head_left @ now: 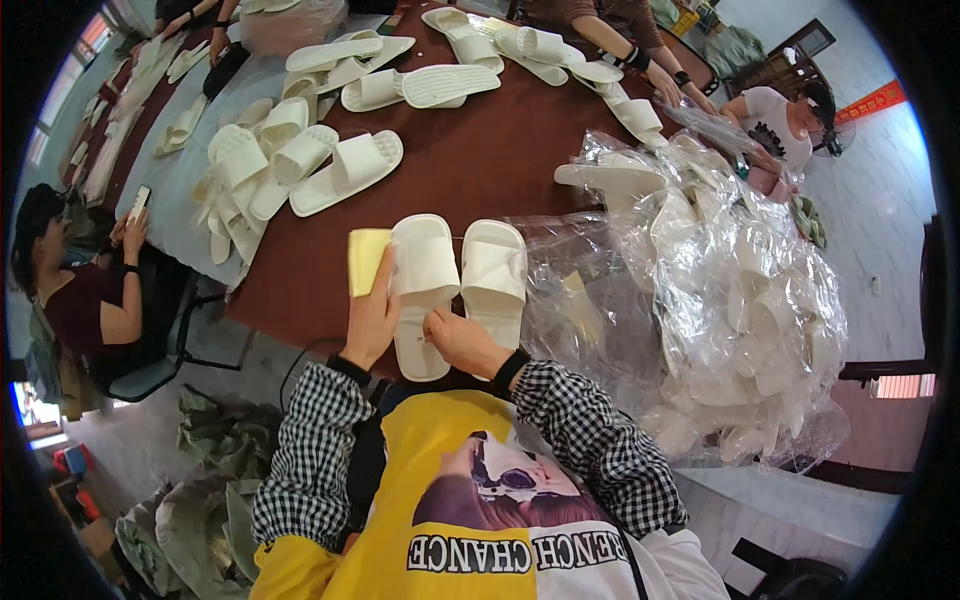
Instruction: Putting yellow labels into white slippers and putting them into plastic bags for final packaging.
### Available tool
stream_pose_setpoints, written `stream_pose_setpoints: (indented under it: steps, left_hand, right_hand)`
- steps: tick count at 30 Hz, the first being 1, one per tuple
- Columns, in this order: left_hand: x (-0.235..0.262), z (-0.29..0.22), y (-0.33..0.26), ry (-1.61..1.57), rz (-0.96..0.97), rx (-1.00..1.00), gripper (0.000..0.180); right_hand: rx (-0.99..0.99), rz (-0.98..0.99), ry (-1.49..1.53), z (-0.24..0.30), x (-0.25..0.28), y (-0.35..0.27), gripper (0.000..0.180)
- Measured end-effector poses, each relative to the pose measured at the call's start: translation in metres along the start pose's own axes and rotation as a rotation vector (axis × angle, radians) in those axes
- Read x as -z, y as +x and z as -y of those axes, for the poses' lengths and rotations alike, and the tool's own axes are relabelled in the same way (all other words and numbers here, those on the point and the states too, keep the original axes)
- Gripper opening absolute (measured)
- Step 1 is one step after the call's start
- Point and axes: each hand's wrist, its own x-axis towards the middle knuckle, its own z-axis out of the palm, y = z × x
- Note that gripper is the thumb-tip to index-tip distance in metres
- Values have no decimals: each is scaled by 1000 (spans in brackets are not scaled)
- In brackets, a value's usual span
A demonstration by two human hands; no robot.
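Two white open-toed slippers lie side by side at the table edge before me, the left slipper (424, 262) and the right slipper (494, 262). My left hand (372, 318) is at the outer edge of the left slipper, its fingers against a folded yellow cloth or pad (368, 258). My right hand (466, 342) reaches across the right slipper. Its fingers are curled and pressed onto the left slipper's insole; whatever they may pinch is hidden.
A large clear plastic bag (740, 300) full of white slippers bulges at the right. Piles of loose slippers (240, 160) cover the far left of the brown table (480, 150). Across it, a co-worker's hands (680, 88) handle plastic. A seated person (90, 290) holds a phone at left.
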Motion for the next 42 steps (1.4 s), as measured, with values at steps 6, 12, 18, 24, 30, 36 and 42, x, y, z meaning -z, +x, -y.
stream_pose_setpoints:
  steps: [6,12,18,24,30,36,42]
  left_hand:
    - [-16,9,-61,-80,-71,254,86]
    - [-29,16,-75,-181,-114,279,83]
    - [-30,16,-75,-137,-100,249,83]
    - [-42,13,-78,-70,-63,258,90]
    - [-53,16,-79,-47,-66,303,93]
    - [-64,22,-76,16,-117,311,92]
    - [-66,17,-73,129,-115,284,92]
  right_hand:
    - [-27,-18,-173,4,-15,11,13]
    - [6,-47,-256,7,-18,13,12]
    - [7,-46,-331,10,-18,13,11]
    - [-46,-53,-311,15,-18,14,17]
    - [-226,-161,21,10,-20,13,15]
    - [-277,-162,94,6,-18,13,15]
    - [-287,-139,150,5,-15,12,17]
